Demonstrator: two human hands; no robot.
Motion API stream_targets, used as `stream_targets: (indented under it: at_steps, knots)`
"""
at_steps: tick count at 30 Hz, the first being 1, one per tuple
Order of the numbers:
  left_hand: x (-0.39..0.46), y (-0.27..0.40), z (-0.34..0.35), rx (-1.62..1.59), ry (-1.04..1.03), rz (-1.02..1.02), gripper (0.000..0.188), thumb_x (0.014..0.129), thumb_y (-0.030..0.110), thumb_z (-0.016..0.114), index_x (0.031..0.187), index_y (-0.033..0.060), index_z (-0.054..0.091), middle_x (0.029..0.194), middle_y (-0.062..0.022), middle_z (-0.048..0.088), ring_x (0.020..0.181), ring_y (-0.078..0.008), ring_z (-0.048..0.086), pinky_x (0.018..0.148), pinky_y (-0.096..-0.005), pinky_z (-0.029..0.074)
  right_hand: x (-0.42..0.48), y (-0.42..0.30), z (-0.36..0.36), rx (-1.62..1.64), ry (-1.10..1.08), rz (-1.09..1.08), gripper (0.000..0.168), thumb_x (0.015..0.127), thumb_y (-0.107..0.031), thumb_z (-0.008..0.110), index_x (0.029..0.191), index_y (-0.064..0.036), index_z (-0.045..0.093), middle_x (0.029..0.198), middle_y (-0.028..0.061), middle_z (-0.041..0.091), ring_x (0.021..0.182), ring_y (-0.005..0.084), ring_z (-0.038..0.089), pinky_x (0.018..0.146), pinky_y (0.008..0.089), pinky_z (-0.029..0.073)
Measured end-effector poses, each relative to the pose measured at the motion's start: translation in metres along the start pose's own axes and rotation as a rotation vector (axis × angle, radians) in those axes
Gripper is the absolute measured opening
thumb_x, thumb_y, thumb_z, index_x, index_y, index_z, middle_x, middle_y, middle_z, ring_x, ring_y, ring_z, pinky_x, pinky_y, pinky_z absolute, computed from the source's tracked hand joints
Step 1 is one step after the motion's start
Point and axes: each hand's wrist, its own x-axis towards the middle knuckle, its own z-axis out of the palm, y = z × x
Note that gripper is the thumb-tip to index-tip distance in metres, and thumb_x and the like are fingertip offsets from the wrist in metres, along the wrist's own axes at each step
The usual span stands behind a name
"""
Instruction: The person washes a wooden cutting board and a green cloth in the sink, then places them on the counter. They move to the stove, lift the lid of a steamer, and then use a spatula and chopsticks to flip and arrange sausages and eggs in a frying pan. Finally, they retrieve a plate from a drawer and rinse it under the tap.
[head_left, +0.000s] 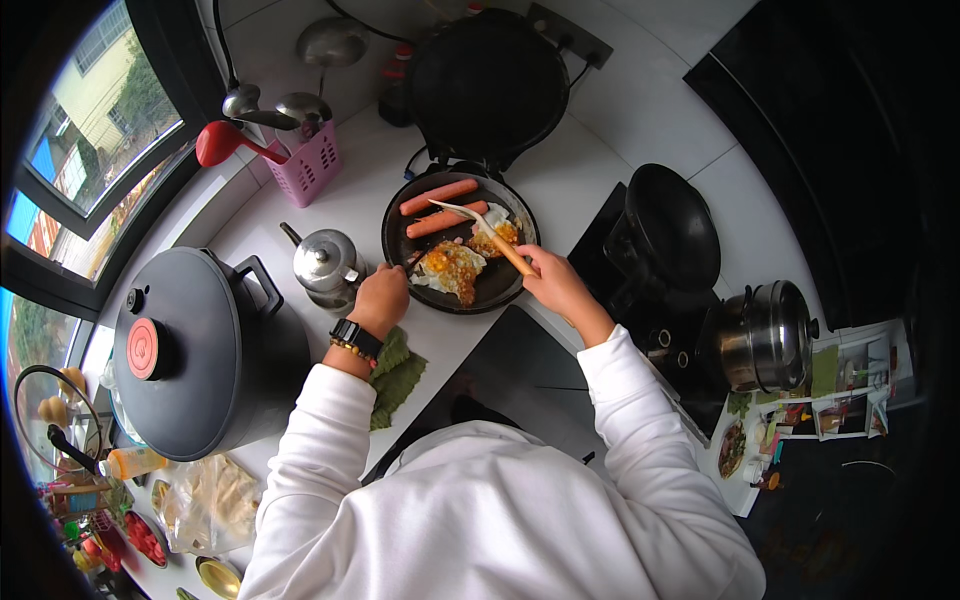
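Observation:
My right hand grips the wooden handle of a spatula, whose pale head lies over the sausages. My left hand is closed at the near left rim of an electric griddle pan. A thin dark utensil, perhaps chopsticks, runs from that fist toward the food. Inside the pan are two fried eggs, browned in places. Beyond them lie two sausages, the nearer one partly under the spatula. The griddle's round black lid stands raised behind.
Left of the pan stands a metal kettle, close to my left hand, with a large grey pot farther left. A green cloth lies under my left wrist. A pink utensil basket is behind. Right are a black wok and a steel steamer.

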Motion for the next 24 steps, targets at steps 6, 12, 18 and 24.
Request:
stream_targets:
  at_steps: [6,12,18,24]
  knots:
    - [0.001,0.004,0.002,-0.013,-0.005,0.043,0.017,0.075,0.000,0.043,0.086,-0.0028,0.056,0.083,-0.0188,0.059,0.085,-0.0332,0.057,0.074,-0.0397,0.047,-0.004,0.000,-0.001,-0.026,-0.009,0.007,0.037,0.072,-0.005,0.057,0.108,-0.007,0.051,0.094,0.0183,0.060,0.087,0.0352,0.057,0.075,0.0405,0.045]
    - [0.009,0.007,-0.007,0.027,-0.012,0.054,0.015,0.077,0.004,0.046,0.086,-0.0012,0.057,0.088,-0.0182,0.059,0.082,-0.0324,0.059,0.070,-0.0381,0.050,0.007,-0.003,0.002,-0.044,0.049,-0.069,0.038,0.072,-0.005,0.057,0.109,-0.007,0.051,0.094,0.0167,0.060,0.087,0.0343,0.057,0.074,0.0404,0.045]
    - [0.008,-0.002,-0.016,-0.020,0.015,0.016,0.020,0.077,0.000,0.042,0.091,-0.0029,0.055,0.085,-0.0210,0.057,0.080,-0.0353,0.057,0.073,-0.0411,0.047,0.024,-0.010,-0.014,-0.021,0.062,-0.050,0.038,0.072,-0.006,0.056,0.110,-0.007,0.052,0.094,0.0159,0.060,0.085,0.0331,0.058,0.073,0.0392,0.046]
    - [0.007,-0.003,-0.013,-0.012,0.029,0.021,0.019,0.077,0.001,0.042,0.090,-0.0030,0.056,0.085,-0.0212,0.057,0.082,-0.0348,0.057,0.073,-0.0407,0.048,0.059,-0.018,-0.014,-0.082,0.050,-0.131,0.033,0.073,-0.008,0.057,0.106,-0.007,0.053,0.093,0.0158,0.061,0.086,0.0336,0.057,0.073,0.0401,0.045]
